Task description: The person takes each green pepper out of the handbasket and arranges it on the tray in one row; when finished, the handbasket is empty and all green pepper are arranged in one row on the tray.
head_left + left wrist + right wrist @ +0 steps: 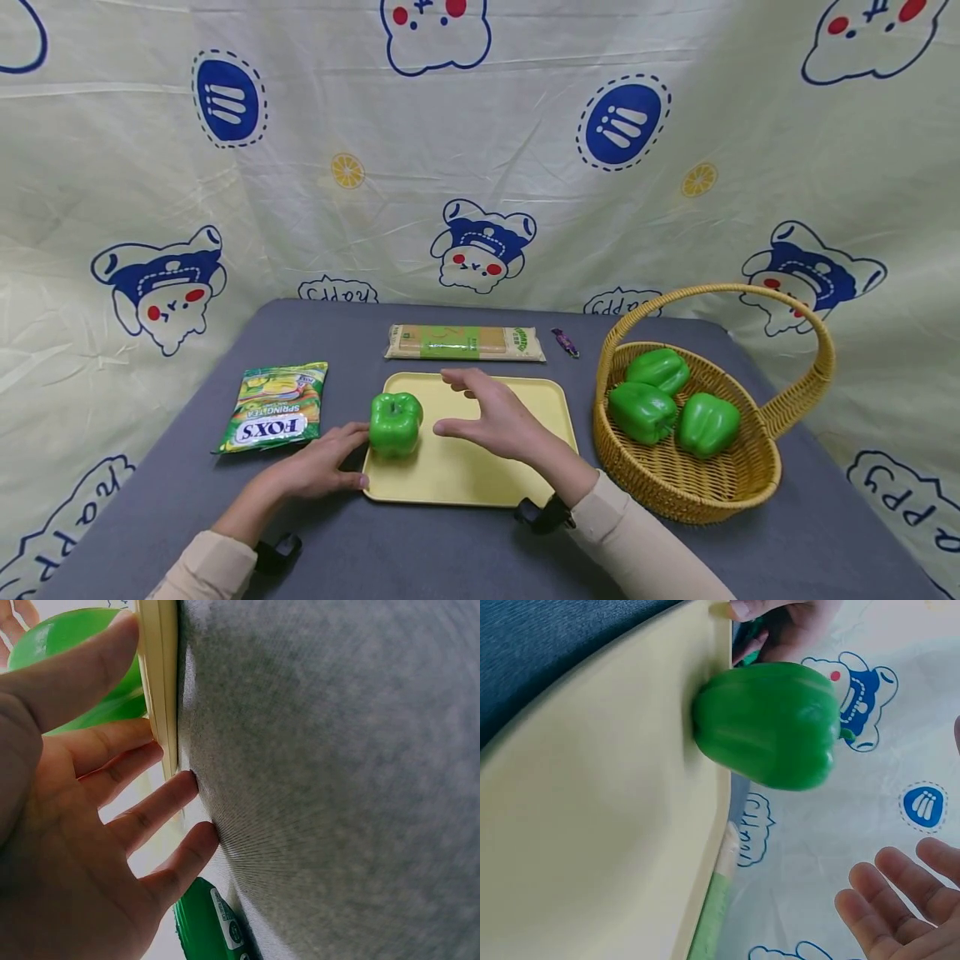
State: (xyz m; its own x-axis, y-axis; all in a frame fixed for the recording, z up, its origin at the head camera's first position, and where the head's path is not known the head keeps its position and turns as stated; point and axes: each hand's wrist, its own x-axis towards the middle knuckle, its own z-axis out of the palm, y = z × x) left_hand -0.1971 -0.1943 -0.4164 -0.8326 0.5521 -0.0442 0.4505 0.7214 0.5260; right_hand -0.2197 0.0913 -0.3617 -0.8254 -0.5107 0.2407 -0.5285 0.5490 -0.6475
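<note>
A green bell pepper (395, 423) stands upright at the left side of a pale yellow tray (480, 487). My left hand (318, 462) rests at the tray's left edge, fingers spread; in the left wrist view the thumb (82, 675) and fingertips touch or nearly touch the rim. My right hand (495, 417) hovers over the tray to the right of the pepper, thumb and fingers apart, holding nothing. In the right wrist view the pepper (769, 726) sits on the tray, apart from the right fingers (900, 892).
At the right stands a wicker basket (667, 508) with a tall handle and three green peppers (643, 412) inside. A green FOX'S candy bag (277, 404) lies left of the tray. Behind it are a noodle packet (465, 342) and a small purple wrapped candy (566, 342).
</note>
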